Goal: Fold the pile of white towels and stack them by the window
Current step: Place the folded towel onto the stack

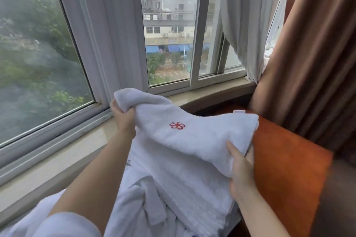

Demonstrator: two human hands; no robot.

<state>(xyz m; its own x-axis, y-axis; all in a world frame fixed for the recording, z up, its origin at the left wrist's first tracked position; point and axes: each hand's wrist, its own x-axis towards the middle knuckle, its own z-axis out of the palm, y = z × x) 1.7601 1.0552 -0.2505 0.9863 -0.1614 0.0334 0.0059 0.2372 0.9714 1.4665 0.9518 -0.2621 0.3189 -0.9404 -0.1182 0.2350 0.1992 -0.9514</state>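
Our left hand (pixel 123 117) is bunched round one end of a white towel (pixel 192 136); our right hand (pixel 240 165) pinches its near right edge, thumb on top, fingers hidden under the cloth. The towel hangs between them, lifted above the pile (pixel 173 198) beside the sill (pixel 86 140), with an orange cushion (pixel 285 159) just to its right. We judge it soft, thick and limp, light enough but sagging wherever unsupported, so we would take it by the corners or hems and keep it taut while folding.
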